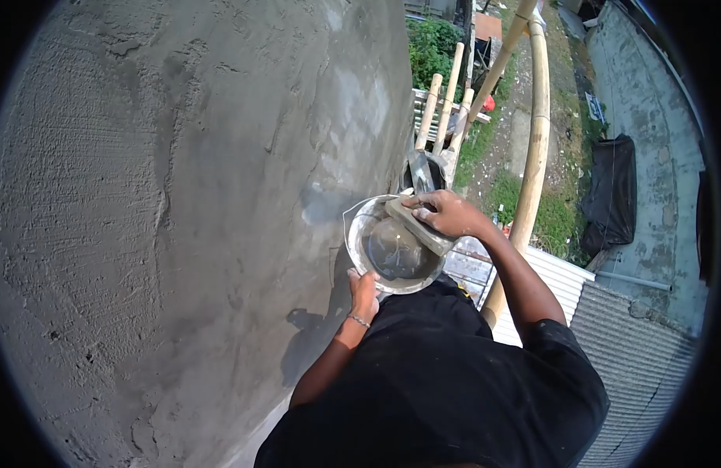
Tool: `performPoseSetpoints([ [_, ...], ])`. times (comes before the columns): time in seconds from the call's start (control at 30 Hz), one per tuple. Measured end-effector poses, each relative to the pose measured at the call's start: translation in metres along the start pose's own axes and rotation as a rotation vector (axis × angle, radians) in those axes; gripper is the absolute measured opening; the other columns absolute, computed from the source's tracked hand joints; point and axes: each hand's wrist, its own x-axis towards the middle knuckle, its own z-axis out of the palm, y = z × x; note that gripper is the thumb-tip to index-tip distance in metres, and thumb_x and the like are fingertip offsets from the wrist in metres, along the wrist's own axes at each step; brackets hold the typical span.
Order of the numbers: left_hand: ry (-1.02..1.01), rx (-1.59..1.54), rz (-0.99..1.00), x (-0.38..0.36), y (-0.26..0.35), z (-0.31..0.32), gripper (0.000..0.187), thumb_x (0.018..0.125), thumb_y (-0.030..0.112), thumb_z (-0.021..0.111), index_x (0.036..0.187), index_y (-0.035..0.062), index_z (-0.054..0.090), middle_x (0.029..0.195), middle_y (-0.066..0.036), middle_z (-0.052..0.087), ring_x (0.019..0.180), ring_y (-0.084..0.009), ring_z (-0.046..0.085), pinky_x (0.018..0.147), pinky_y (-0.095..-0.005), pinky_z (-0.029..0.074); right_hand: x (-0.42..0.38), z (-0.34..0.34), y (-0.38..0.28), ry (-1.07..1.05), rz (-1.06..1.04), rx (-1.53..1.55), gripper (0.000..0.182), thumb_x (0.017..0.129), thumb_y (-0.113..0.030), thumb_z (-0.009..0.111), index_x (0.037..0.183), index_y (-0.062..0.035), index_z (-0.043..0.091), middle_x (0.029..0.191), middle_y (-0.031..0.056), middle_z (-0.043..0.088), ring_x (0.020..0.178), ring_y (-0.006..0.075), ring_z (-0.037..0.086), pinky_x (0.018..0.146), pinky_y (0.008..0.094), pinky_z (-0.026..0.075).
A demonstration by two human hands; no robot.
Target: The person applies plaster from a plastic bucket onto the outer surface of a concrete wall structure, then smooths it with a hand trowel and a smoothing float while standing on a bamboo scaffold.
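A pale bucket with a thin wire handle stands in front of my body, close to the wall. Murky, shiny water shows inside it. My left hand grips the bucket's near left rim. My right hand is closed on a plastering float, a long flat block coated in grey cement, tilted across the bucket's right rim. My palm hides the float's handle. Just beyond stands a darker bucket with a flat grey tool in it; its kind is hard to tell.
A grey plastered wall fills the left side, rough at far left and smoother near the buckets. Bamboo poles rise along the right. Far below lie grassy ground, corrugated roofing and another wall with a dark sheet.
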Motion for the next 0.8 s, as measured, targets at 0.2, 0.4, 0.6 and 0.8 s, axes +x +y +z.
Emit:
performPoseSetpoints([
  [0.2, -0.044, 0.036, 0.008, 0.007, -0.001, 0.012, 0.042, 0.07, 0.006, 0.059, 0.109, 0.0071, 0.043, 0.105, -0.01, 0.054, 0.094, -0.0225, 0.054, 0.074, -0.041, 0.046, 0.04, 0.105, 0.053, -0.221, 0.124, -0.67, 0.033, 0.083, -0.019, 0.054, 0.112, -0.015, 0.07, 0.1, 0.0252, 0.068, 0.093, 0.0351, 0.069, 0.084, 0.0474, 0.052],
  [0.4, -0.016, 0.066, 0.068, 0.009, 0.005, 0.021, 0.042, 0.072, 0.005, 0.058, 0.111, 0.0045, 0.043, 0.102, -0.013, 0.057, 0.088, -0.0227, 0.06, 0.069, -0.0367, 0.051, 0.033, 0.142, 0.089, 0.233, -0.003, -0.816, 0.042, 0.081, -0.02, 0.055, 0.123, -0.0145, 0.061, 0.105, 0.0171, 0.062, 0.101, 0.0323, 0.062, 0.088, 0.0467, 0.05],
  [0.6, -0.02, 0.187, 0.108, 0.012, 0.008, 0.028, 0.038, 0.071, 0.004, 0.058, 0.106, 0.0009, 0.044, 0.094, -0.013, 0.056, 0.077, -0.0198, 0.06, 0.057, -0.0341, 0.051, 0.017, 0.142, 0.055, -0.23, -0.22, -0.469, 0.043, 0.079, -0.019, 0.063, 0.119, -0.0042, 0.06, 0.109, 0.02, 0.061, 0.097, 0.0376, 0.064, 0.082, 0.0465, 0.053],
  [0.8, -0.042, 0.161, 0.104, 0.007, 0.012, 0.038, 0.045, 0.068, 0.007, 0.062, 0.109, -0.0032, 0.046, 0.096, -0.014, 0.055, 0.081, -0.0207, 0.057, 0.063, -0.0372, 0.05, 0.029, 0.177, 0.091, -0.274, -0.105, -0.821, 0.038, 0.094, -0.025, 0.045, 0.123, -0.007, 0.062, 0.13, 0.0162, 0.058, 0.121, 0.0318, 0.054, 0.092, 0.0418, 0.049],
])
